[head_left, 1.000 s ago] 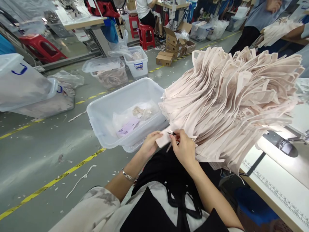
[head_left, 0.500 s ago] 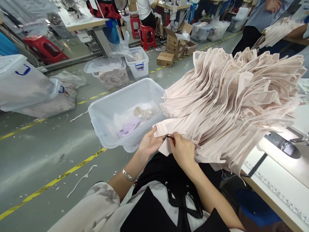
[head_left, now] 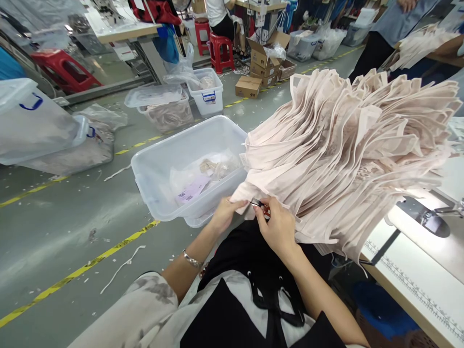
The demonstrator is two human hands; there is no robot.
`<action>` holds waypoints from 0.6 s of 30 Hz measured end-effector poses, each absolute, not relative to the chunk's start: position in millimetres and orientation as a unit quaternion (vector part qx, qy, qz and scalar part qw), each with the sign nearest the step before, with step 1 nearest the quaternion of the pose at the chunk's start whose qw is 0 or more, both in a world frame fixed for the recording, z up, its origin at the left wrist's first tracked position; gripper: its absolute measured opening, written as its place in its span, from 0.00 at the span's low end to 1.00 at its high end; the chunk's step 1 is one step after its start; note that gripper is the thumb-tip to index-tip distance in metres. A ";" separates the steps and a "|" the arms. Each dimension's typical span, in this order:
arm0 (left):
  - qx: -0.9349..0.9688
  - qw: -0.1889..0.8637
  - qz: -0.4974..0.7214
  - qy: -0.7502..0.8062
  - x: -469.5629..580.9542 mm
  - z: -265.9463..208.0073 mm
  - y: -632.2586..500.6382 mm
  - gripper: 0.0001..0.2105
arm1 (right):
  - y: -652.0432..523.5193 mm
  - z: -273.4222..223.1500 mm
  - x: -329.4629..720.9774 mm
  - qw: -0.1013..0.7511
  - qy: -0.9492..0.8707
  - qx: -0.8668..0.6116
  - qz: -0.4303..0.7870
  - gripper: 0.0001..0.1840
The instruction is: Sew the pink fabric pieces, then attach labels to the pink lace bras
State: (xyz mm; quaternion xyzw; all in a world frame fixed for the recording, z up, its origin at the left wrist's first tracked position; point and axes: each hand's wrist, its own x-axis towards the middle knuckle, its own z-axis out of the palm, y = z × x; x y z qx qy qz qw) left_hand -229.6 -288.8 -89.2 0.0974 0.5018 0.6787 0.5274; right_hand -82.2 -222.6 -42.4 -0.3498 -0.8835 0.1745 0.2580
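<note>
A thick pile of pale pink fabric garments (head_left: 326, 150) lies in front of me and to the right, partly over the sewing table. My left hand (head_left: 224, 212) pinches the near-left end of one garment, thumb on top. In my right hand (head_left: 277, 223) are small thread snips (head_left: 261, 205), dark-bladed with a reddish handle, pointing left at the edge of that held fabric. The fingers are closed around the snips, hiding much of the handle. Just beyond my left hand stands a translucent plastic bin (head_left: 155, 193) with clear bags and a purple label (head_left: 194, 188) inside.
The sewing table (head_left: 416, 285), with a machine part (head_left: 426, 217), is at my right. Lidded bins (head_left: 165, 108) and stacked tubs (head_left: 39, 125) stand on the floor at left. Further back are cardboard boxes (head_left: 263, 65), red stools (head_left: 222, 53) and a seated person (head_left: 219, 19).
My left hand has turned from palm-up to a pinch over the fabric end. My right hand has tilted, showing more of the snips. The white flap hanging between the hands is now mostly hidden.
</note>
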 end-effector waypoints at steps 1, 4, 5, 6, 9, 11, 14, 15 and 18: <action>0.080 0.518 0.700 0.485 -239.6 -83.3 -287.9 0.11 | -224.5 -42.4 -79.9 0.270 -0.881 -0.348 0.171 0.16; 0.027 0.529 0.740 0.414 -255.4 -68.1 -286.6 0.12 | -228.6 -42.5 -77.9 0.276 -0.881 -0.353 0.155 0.16; 0.010 0.537 0.746 0.394 -255.1 -64.9 -286.6 0.12 | -229.1 -42.3 -78.7 0.278 -0.881 -0.352 0.149 0.16; -0.005 0.545 0.747 0.381 -252.6 -62.9 -286.8 0.12 | -229.2 -41.9 -80.1 0.283 -0.882 -0.349 0.143 0.15; -0.037 0.560 0.740 0.371 -238.7 -63.4 -288.1 0.12 | -227.6 -40.4 -85.2 0.300 -0.887 -0.329 0.118 0.15; -0.042 0.561 0.738 0.372 -230.8 -66.8 -289.0 0.13 | -225.7 -40.4 -88.0 0.300 -0.895 -0.318 0.094 0.15; -0.026 0.559 0.746 0.362 -226.0 -71.2 -290.2 0.14 | -222.5 -43.8 -91.2 0.284 -0.906 -0.310 0.049 0.16; -0.017 0.560 0.748 0.357 -225.4 -72.0 -290.9 0.15 | -221.4 -45.4 -92.1 0.275 -0.910 -0.308 0.039 0.16; -0.005 0.564 0.754 0.338 -222.3 -73.9 -295.3 0.17 | -218.2 -49.4 -94.3 0.249 -0.917 -0.311 0.030 0.16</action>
